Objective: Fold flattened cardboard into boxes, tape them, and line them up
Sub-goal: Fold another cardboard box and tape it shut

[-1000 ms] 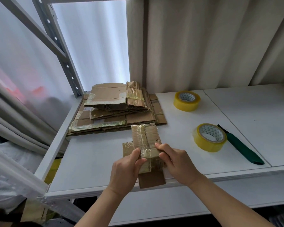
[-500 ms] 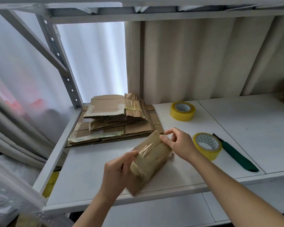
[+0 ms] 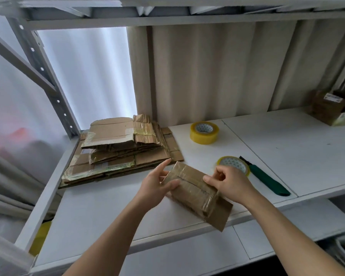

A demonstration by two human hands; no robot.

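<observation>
Squaring up a small, tape-covered brown cardboard box (image 3: 189,188) over the front part of the white shelf board (image 3: 108,212).

The left hand (image 3: 157,184) cups the box's far-left end, thumb on top and fingers straight; the right hand (image 3: 227,182) curls its fingers on the near-right edge, beside an unfolded brown flap (image 3: 221,216) hanging past the shelf lip. To do this well, I judge the flap should be folded in flush while the left hand braces the body, keeping corners square before taping. The nearer yellow tape roll (image 3: 234,165) lies just behind the right hand, within easy reach, with a green-handled cutter (image 3: 267,181) beside it; a second yellow tape roll (image 3: 204,132) lies farther back. The stack of flattened cardboard (image 3: 120,150) crowds the left, leaving the shelf's right side for lining up.
</observation>
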